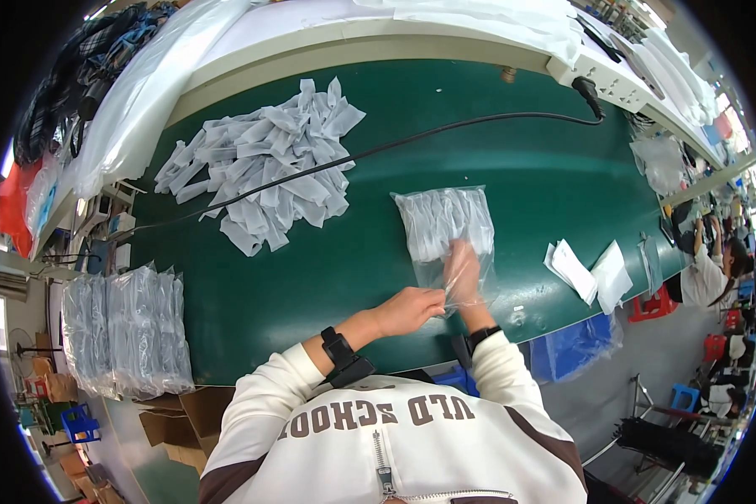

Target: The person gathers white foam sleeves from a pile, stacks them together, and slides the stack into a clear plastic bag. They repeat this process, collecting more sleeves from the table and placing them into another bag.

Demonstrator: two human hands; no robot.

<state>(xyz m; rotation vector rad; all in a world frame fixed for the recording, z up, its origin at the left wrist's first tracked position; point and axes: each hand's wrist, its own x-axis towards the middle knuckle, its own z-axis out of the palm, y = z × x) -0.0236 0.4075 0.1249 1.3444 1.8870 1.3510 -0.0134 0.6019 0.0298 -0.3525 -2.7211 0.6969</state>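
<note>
A clear plastic bag [433, 273] lies on the green table in front of me, its opening toward my body. A row of whitish, frosted sleeve packets [445, 220] fills its far part, standing side by side. My left hand [412, 309] pinches the bag's near edge. Within the bag's mouth is my right hand [463, 273], fingers pointing away from me and reaching the near ends of the packets. Plastic film and the packets partly cover those fingertips, so their grip is unclear. Black bands circle both wrists.
A loose heap of frosted packets [277, 160] lies at the far left, crossed by a black cable [412, 134] running to a power strip [605, 77]. Filled clear bags [126, 332] stand at the left. White paper pieces [573, 270] lie at the right. Another person [710, 269] works far right.
</note>
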